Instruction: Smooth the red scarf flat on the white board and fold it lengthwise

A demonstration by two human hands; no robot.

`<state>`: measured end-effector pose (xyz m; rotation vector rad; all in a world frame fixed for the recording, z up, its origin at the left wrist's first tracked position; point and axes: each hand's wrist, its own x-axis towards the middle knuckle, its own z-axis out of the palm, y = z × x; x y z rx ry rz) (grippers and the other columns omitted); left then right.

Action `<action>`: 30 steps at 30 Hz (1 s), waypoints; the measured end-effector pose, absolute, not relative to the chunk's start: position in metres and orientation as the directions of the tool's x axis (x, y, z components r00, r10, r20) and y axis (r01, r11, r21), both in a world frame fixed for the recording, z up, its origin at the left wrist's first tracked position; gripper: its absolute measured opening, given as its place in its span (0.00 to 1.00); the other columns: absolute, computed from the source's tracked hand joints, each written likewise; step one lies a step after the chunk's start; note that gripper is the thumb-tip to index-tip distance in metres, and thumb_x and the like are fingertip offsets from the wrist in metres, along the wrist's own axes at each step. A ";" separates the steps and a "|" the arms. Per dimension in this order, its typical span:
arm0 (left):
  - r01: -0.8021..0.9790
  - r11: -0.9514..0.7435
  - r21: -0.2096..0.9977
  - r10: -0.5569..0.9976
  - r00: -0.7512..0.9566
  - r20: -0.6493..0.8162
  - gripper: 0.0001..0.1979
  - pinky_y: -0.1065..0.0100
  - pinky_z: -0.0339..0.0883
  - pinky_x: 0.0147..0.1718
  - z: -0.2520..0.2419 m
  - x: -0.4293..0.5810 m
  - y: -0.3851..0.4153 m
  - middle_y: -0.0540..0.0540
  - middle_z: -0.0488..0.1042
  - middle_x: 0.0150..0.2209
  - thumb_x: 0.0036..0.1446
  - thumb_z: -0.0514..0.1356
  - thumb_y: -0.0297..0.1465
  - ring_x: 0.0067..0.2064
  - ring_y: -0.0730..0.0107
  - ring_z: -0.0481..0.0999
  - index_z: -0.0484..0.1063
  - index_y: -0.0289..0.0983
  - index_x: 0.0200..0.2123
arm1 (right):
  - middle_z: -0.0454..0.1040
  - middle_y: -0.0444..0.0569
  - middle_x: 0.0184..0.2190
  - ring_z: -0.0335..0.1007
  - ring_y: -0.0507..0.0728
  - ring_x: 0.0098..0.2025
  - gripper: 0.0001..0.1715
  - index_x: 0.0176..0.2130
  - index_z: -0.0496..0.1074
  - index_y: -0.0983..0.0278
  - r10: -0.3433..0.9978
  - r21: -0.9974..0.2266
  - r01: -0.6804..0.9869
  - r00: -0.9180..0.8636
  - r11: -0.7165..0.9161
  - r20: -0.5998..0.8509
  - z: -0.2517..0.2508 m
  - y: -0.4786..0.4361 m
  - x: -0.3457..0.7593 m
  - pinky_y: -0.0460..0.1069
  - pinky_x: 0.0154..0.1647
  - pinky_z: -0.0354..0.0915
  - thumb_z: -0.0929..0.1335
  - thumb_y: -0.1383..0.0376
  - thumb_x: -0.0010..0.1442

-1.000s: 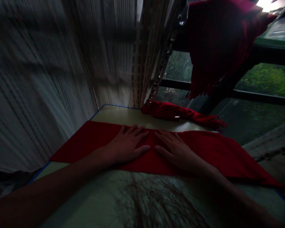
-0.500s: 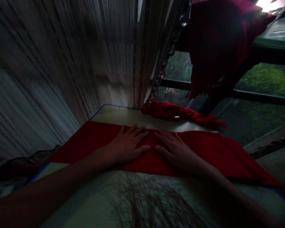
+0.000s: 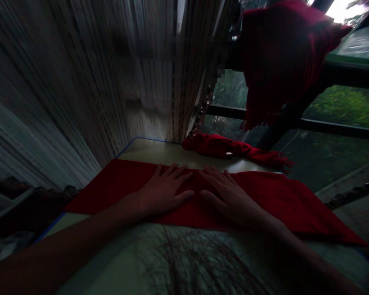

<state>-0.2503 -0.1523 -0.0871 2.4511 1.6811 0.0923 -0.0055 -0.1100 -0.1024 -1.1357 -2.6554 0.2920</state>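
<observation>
A long red cloth (image 3: 270, 196), folded into a band, lies flat across the pale table (image 3: 160, 150). My left hand (image 3: 164, 190) rests on it palm down, with fingers spread. Beside it, my right hand (image 3: 224, 192) also presses flat on the cloth, its fingers stretched forward and the two thumbs pointing toward each other with a small gap. Neither hand grips anything. Behind the cloth lies a bunched red scarf (image 3: 218, 144) with a fringed right end. The light is dim, so fine folds are hard to make out.
Another red fringed scarf (image 3: 276, 61) hangs by the window (image 3: 341, 106) at upper right. Striped string curtains (image 3: 147, 82) drop behind the table's far left edge. Strands of dark hair (image 3: 197, 262) cross the lower middle of the view.
The view has shifted slightly. Both hands stay flat in almost the same place on the red cloth, which lies as before.
</observation>
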 end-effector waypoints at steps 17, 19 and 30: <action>0.910 -0.356 0.213 0.929 0.370 -0.026 0.37 0.33 0.34 0.71 -0.092 -0.250 -0.152 0.44 0.44 0.78 0.72 0.46 0.56 0.78 0.46 0.41 0.49 0.46 0.76 | 0.52 0.52 0.76 0.39 0.63 0.79 0.40 0.74 0.56 0.57 0.718 -0.302 0.667 -0.690 0.681 0.095 -0.109 -0.109 -0.005 0.70 0.77 0.37 0.57 0.42 0.73; 0.904 -0.360 0.230 0.927 0.374 -0.018 0.36 0.34 0.34 0.71 -0.092 -0.252 -0.151 0.44 0.44 0.77 0.72 0.46 0.55 0.78 0.47 0.41 0.50 0.46 0.76 | 0.52 0.52 0.77 0.39 0.63 0.79 0.40 0.74 0.56 0.58 0.717 -0.300 0.667 -0.690 0.682 0.097 -0.111 -0.108 -0.005 0.70 0.77 0.36 0.57 0.42 0.73; 0.932 -0.061 0.357 0.963 -0.040 0.268 0.27 0.53 0.67 0.62 -0.034 -0.386 -0.200 0.45 0.83 0.50 0.68 0.48 0.50 0.53 0.55 0.81 0.80 0.42 0.49 | 0.47 0.50 0.77 0.36 0.62 0.79 0.43 0.75 0.54 0.58 0.735 -0.303 0.694 -0.678 0.652 0.029 -0.116 -0.107 -0.005 0.68 0.78 0.30 0.55 0.40 0.72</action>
